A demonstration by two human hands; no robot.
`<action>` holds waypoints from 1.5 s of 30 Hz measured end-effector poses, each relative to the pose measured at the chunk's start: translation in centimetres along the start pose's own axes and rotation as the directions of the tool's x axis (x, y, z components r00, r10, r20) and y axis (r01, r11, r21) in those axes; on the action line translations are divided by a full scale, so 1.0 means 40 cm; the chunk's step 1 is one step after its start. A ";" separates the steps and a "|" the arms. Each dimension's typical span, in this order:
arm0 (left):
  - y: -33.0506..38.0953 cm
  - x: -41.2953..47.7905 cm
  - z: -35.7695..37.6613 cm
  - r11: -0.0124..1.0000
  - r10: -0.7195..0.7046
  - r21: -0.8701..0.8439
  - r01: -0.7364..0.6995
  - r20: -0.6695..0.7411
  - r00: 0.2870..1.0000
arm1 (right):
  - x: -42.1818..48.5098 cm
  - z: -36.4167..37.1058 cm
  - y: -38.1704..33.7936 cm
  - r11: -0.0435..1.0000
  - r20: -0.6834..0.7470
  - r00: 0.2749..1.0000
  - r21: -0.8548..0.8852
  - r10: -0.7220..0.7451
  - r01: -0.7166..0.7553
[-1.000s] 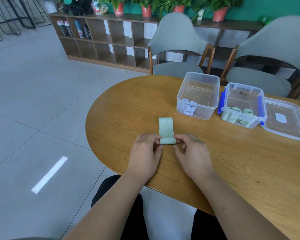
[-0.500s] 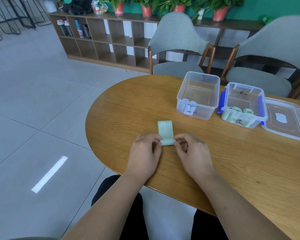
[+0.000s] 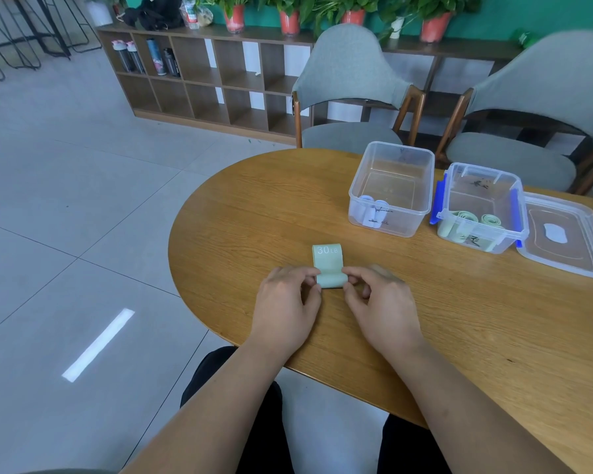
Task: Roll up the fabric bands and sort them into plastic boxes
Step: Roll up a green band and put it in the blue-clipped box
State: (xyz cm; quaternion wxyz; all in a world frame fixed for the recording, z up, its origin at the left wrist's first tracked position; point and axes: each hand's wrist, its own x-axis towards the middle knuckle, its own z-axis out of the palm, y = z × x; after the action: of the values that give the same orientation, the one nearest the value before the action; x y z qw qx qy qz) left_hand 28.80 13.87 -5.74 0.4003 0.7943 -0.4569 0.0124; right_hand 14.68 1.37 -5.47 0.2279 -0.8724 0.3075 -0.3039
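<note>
**Green fabric band, part-rolled, on wooden counter**

Item: pale green band (image 3: 328, 265), printed "30 LB" at its far end. It lies flat on the counter (image 3: 254, 217) near the front edge, and its near end is wound into a small roll.

Handling: the left hand (image 3: 285, 306) and right hand (image 3: 382, 302) sit at either end of the roll. The fingers (image 3: 307, 277) of both are curled and pinch the roll from its two sides.

Containers: a clear plastic box (image 3: 421, 186) stands farther back to the right and holds pale rolls (image 3: 370, 210). Just beside it, a blue-clipped box (image 3: 483, 171) holds green rolls (image 3: 490, 219). A clear lid (image 3: 562, 234) lies flat to the right of that box.

Surroundings: two grey chairs (image 3: 350, 80) stand behind the counter, with a cubby shelf (image 3: 202, 80) along the wall.
</note>
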 end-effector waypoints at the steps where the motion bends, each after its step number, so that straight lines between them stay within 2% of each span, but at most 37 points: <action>1: 0.000 0.000 0.000 1.000 0.006 0.005 -0.006 0.000 1.000 | 0.000 -0.001 0.000 1.000 0.000 1.000 0.012 0.006 -0.006; 6: 0.002 0.001 -0.001 1.000 -0.006 -0.008 0.006 0.004 1.000 | 0.004 -0.002 0.001 0.996 0.014 0.998 0.062 0.064 -0.065; 14: 0.002 0.000 0.001 1.000 0.005 0.014 -0.005 -0.002 1.000 | 0.001 -0.001 -0.006 0.998 0.016 1.000 -0.058 0.007 -0.006; 23: 0.005 0.001 -0.004 1.000 -0.010 0.001 0.010 0.007 1.000 | 0.002 0.000 0.002 1.000 -0.004 1.000 -0.006 -0.011 0.011; 27: 0.004 -0.001 -0.005 0.999 -0.032 -0.028 0.032 0.005 0.999 | 0.004 -0.002 0.002 0.997 -0.010 0.999 0.063 0.034 -0.033; 33: 0.003 -0.002 -0.001 1.000 -0.025 -0.016 0.025 -0.004 1.000 | 0.004 -0.004 -0.003 0.999 -0.016 0.999 0.035 0.030 -0.029; 45: 0.009 0.010 0.008 0.995 0.012 0.098 -0.015 0.030 0.999 | 0.030 0.008 -0.015 0.992 0.022 1.000 -0.127 0.015 -0.012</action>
State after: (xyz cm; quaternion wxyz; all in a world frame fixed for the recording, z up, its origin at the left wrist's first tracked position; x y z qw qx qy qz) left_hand 28.66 13.31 -5.57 0.3541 0.8099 -0.4669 0.0257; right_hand 15.87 1.04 -4.88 0.1774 -0.8865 0.3296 -0.2720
